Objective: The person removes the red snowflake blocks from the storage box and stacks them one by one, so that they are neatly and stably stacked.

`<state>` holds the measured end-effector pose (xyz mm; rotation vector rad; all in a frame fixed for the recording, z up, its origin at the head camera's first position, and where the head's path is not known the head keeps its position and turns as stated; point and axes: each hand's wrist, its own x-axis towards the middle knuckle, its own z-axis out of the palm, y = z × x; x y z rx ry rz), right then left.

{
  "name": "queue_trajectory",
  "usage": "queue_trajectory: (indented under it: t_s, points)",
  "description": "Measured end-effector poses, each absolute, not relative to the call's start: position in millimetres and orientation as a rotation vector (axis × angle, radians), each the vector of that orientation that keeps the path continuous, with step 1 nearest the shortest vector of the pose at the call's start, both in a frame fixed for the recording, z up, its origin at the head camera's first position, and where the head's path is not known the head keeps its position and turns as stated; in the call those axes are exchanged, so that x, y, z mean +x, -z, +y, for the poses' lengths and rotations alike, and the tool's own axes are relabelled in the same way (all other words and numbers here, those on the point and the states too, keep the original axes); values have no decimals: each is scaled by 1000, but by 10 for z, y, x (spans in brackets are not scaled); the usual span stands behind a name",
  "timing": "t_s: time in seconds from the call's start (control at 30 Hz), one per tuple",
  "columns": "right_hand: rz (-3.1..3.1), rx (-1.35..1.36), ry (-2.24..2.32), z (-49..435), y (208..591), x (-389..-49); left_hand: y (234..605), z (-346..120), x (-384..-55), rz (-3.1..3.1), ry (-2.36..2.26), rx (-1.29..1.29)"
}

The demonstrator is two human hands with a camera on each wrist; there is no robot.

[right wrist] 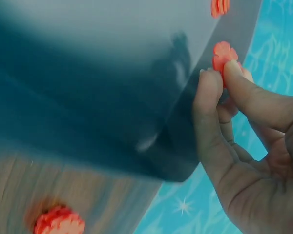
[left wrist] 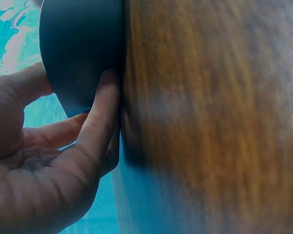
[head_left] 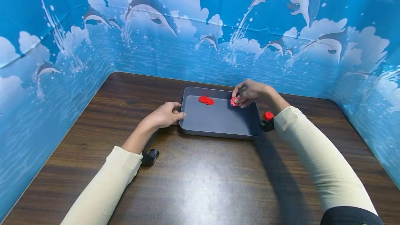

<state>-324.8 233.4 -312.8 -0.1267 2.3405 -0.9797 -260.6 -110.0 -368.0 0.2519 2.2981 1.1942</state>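
A shallow grey rectangular tray lies on the table. My left hand grips its left side, thumb at the rim; in the left wrist view its fingers lie against the tray's wall. Over the tray's far right part, my right hand pinches a red flower-shaped disc between thumb and fingertips. Inside the tray, toward the far left, several red discs lie overlapping in a row. Just right of the tray, more red discs are heaped on the table, close to my right wrist.
The dark wooden table has rounded far corners. A blue curtain printed with dolphins stands round its back and sides. Black wrist cameras, such as the left one, stick out below both sleeves.
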Motion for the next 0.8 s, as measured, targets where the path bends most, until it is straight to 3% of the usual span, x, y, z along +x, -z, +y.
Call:
queue_trajectory:
  t_s: [0.8]
  points:
    - [2430,-129,935,3191,3066,-3101,3669,-1092,-2602,2295,-1186,277]
